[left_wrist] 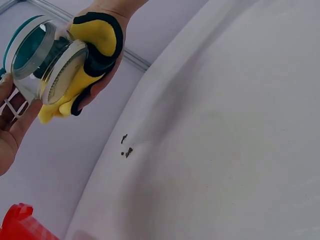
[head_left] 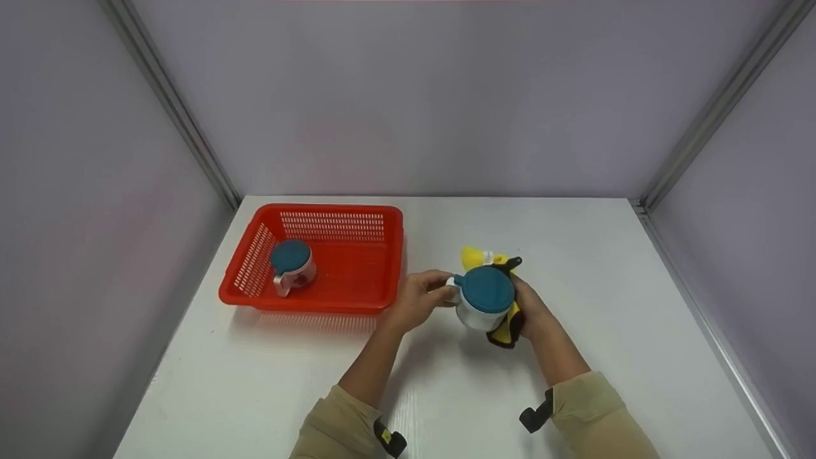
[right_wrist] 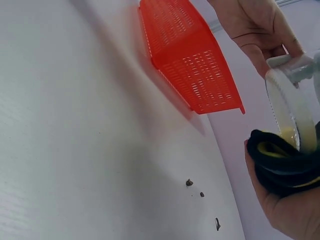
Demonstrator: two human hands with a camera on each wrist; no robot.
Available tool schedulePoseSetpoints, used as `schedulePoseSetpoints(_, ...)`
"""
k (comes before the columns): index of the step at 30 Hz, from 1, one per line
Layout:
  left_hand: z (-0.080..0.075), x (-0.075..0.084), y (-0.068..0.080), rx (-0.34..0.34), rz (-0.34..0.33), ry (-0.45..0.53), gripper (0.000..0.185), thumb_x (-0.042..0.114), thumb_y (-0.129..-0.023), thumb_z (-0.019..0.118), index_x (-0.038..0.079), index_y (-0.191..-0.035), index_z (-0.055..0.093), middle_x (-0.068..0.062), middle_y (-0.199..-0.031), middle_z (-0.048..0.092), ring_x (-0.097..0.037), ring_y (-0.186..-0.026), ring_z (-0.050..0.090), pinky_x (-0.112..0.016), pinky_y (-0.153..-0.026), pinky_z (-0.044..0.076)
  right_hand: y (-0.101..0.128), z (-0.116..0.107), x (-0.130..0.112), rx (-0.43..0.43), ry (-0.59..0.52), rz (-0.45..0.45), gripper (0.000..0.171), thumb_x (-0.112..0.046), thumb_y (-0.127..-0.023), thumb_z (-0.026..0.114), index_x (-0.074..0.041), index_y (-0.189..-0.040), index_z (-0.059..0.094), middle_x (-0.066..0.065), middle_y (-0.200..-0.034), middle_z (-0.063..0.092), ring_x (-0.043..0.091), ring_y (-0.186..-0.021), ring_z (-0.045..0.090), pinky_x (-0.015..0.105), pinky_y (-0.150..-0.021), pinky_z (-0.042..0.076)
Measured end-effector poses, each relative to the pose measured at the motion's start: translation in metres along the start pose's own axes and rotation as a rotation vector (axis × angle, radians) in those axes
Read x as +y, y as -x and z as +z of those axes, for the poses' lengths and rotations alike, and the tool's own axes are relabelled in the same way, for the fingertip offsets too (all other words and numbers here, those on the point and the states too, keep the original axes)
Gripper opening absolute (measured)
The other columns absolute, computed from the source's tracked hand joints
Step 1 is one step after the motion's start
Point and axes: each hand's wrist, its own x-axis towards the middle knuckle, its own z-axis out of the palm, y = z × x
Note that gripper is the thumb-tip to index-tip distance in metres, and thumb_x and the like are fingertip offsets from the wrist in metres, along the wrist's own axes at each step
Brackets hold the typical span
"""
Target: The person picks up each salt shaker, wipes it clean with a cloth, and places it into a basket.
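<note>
Partly hidden, right hand (head_left: 532, 312) presses cloth (head_left: 507, 328) against cup (head_left: 484, 299); left hand (head_left: 421, 296) fingers pinch its handle.

Perforated glossy plastic basket (head_left: 357, 268); soft yellow cloth (head_left: 507, 325); matt table (head_left: 612, 306).

At centre left of your head view sits a red basket (head_left: 357, 268) on the white counter (head_left: 605, 255), with a teal-lidded mug (head_left: 292, 266) standing in its left half. Small dark specks (right_wrist: 201, 194) dot the counter.
</note>
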Motion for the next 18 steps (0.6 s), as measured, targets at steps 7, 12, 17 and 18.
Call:
schedulePoseSetpoints(7,0.002,-0.001,0.002,-0.014,0.002,0.022,0.021,0.023,-0.094,0.067,0.023,-0.114,0.073,0.001,-0.111,0.073,-0.018,-0.099,0.072,-0.035,-0.082,0.06,0.0,-0.002,0.002,0.024,0.05,0.025,0.077,-0.072,-0.087,0.049,-0.015,-0.137,0.045,0.014,-0.13,0.047,0.033,-0.117,0.046,0.046,-0.089,0.045)
schedulePoseSetpoints(12,0.006,-0.007,0.002,0.039,0.024,0.044,0.02,0.021,-0.094,0.067,0.02,-0.113,0.073,-0.002,-0.108,0.073,-0.02,-0.097,0.073,-0.036,-0.081,0.06,0.001,-0.005,0.006,0.034,0.006,-0.024,0.065,-0.061,-0.092,0.048,-0.018,-0.14,0.039,0.014,-0.128,0.046,0.032,-0.115,0.046,0.045,-0.089,0.046)
schedulePoseSetpoints(17,0.011,-0.011,0.001,0.119,0.026,0.065,0.022,0.024,-0.093,0.069,0.019,-0.114,0.073,-0.004,-0.108,0.073,-0.019,-0.097,0.073,-0.036,-0.08,0.06,0.005,-0.006,0.012,0.032,-0.093,-0.152,0.051,-0.05,-0.101,0.039,-0.016,-0.14,0.038,0.009,-0.121,0.047,0.025,-0.109,0.045,0.038,-0.091,0.042)
schedulePoseSetpoints(18,0.012,-0.011,0.001,0.139,0.032,0.069,0.022,0.024,-0.093,0.069,0.018,-0.113,0.073,-0.004,-0.108,0.073,-0.019,-0.098,0.072,-0.036,-0.08,0.06,0.006,-0.005,0.013,0.027,-0.119,-0.194,0.048,-0.046,-0.102,0.039,-0.015,-0.14,0.038,0.008,-0.12,0.047,0.024,-0.109,0.045,0.037,-0.092,0.042)
